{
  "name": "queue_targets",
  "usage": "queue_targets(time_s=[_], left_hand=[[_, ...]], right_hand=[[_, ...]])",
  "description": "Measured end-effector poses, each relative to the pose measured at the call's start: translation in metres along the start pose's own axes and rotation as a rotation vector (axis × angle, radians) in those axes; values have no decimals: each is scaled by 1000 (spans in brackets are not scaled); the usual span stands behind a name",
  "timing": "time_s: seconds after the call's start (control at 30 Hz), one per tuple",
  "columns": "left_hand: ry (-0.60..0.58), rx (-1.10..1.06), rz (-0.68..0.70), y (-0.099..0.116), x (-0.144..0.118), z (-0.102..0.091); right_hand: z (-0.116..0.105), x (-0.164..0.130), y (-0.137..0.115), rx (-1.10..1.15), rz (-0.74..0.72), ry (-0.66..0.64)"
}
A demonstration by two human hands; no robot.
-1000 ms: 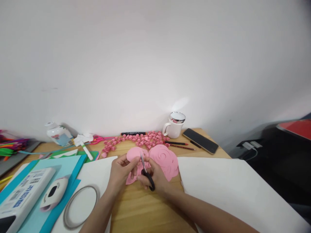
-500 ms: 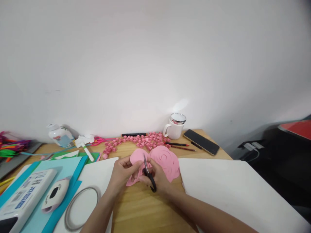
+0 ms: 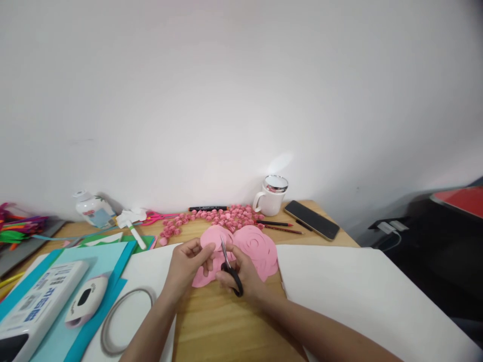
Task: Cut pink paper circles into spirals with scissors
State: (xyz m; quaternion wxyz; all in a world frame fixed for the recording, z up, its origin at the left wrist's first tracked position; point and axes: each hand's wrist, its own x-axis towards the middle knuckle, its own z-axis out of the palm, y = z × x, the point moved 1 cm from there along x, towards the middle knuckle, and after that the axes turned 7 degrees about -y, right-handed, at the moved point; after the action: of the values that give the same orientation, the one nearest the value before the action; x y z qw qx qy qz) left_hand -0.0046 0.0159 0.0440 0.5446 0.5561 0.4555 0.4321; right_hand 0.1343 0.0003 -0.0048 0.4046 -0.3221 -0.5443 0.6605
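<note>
My left hand (image 3: 186,266) pinches a pink paper circle (image 3: 212,241) just above the wooden desk (image 3: 219,327). My right hand (image 3: 243,275) grips small black-handled scissors (image 3: 231,269), whose blades point up into the pink paper between my two hands. A stack of pink paper circles with spiral cuts (image 3: 258,246) lies right behind my right hand. Many small rolled pink paper roses (image 3: 215,218) are scattered behind that.
White sheets lie at right (image 3: 362,296) and left (image 3: 151,271). At the left are blue paper (image 3: 94,256), a white box (image 3: 41,301), a small white device (image 3: 85,300) and a wire ring (image 3: 126,322). A white mug (image 3: 272,195), a phone (image 3: 311,219), pencils (image 3: 279,226) and a marker (image 3: 207,207) sit by the wall.
The pink circle in my left hand has turned and shifted a little, and the scissors have worked slightly along it. Both hands stay in the same place.
</note>
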Motion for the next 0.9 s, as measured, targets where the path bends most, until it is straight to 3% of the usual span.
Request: queue_targets(time_s=[0.2, 0.4, 0.67, 0.9], left_hand=[[45, -106, 30, 2, 0, 2], [70, -4, 45, 4, -1, 3], [-9, 15, -26, 3, -3, 7], [15, 47, -19, 0, -2, 5]], right_hand=[[0, 1, 9, -1, 0, -5], [0, 0, 9, 7, 16, -53], [0, 2, -1, 35, -107, -17], [1, 2, -5, 24, -73, -12]])
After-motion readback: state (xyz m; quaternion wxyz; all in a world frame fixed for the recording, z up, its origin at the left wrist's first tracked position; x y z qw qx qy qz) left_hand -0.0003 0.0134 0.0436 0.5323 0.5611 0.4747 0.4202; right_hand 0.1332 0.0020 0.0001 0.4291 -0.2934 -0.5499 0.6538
